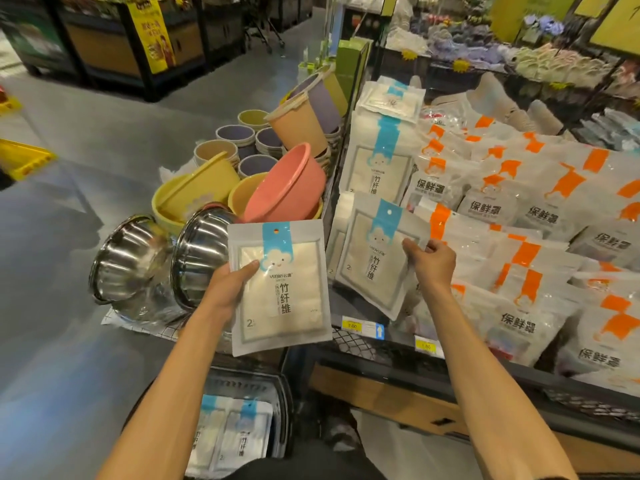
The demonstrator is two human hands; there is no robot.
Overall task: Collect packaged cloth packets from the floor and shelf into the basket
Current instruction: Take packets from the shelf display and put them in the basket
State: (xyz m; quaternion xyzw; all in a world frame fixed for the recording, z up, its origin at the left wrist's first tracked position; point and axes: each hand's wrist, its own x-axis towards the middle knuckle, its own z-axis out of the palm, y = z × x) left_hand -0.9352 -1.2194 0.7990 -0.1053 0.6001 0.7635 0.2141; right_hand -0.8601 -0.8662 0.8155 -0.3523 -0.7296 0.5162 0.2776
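Cloth packets show in three places, all alike: flat white pouches with a sky-blue hang tab, a smiling cloud, black characters and a pale folded cloth behind a clear window.

Furthest left, the left hand (232,283) holds the first packet (281,296) upright in the air. Its thumb is curled over the face at the 9 o'clock edge and its fingers are hidden behind (two steel bowls (199,258) sit at the packet's 9 o'clock).

At that packet's 6 o'clock, low in view, a dark basket (281,382) holds the basket packets (239,436), two lying flat side by side.

At its 3 o'clock the second packet (372,261) hangs tilted before the shelf (398,367). The right hand (434,263) pinches this packet's 3 o'clock edge, thumb on the face and fingers curled behind.

At the second packet's 12 o'clock the stacked packets (381,161) stand on the shelf; I cannot tell whether the tilted one touches them.

Further right, orange-labelled bags (519,209) fill the shelf.
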